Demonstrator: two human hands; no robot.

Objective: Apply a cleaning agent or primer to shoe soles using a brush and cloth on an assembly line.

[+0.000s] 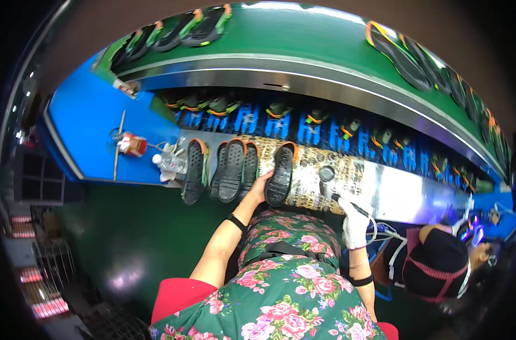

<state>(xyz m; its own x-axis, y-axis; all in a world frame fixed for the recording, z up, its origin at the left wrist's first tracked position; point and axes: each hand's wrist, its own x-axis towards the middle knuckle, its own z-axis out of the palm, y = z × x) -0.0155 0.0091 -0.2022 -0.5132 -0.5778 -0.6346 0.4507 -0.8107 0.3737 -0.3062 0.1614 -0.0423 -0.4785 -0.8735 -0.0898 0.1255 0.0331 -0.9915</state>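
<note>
I see the left hand (pixel 262 188) curled partly closed on the left edge of a black shoe sole (pixel 279 175), thumb and fingers partly hidden by the sole, so I cannot tell how firm the hold is; the sole stands at the near side of the bench (pixel 402 192), tread facing me and orange trim at its far end, and gripping it by the side seems meant to steady it while leaving most of the surface uncovered. To the right, the right hand (pixel 356 225) wears a white glove and is mostly closed around a slim dark tool (pixel 343 200) whose working end I cannot make out, near a small round dark pot (pixel 327 173), well apart from the held sole. I judge the glove is there for cleanliness or protection, and the brown printed sheet (pixel 310 187) to shield the metal. Left of the held sole, a group of three soles (pixel 233 170) and a single sole (pixel 195 171) lean side by side within easy reach, just right of a clear plastic bottle (pixel 173 162). On the far side, blue stands (pixel 309 131) hold dark pieces in a row beneath a green conveyor (pixel 303 37), perhaps so they sit handy without crowding the bench
</note>
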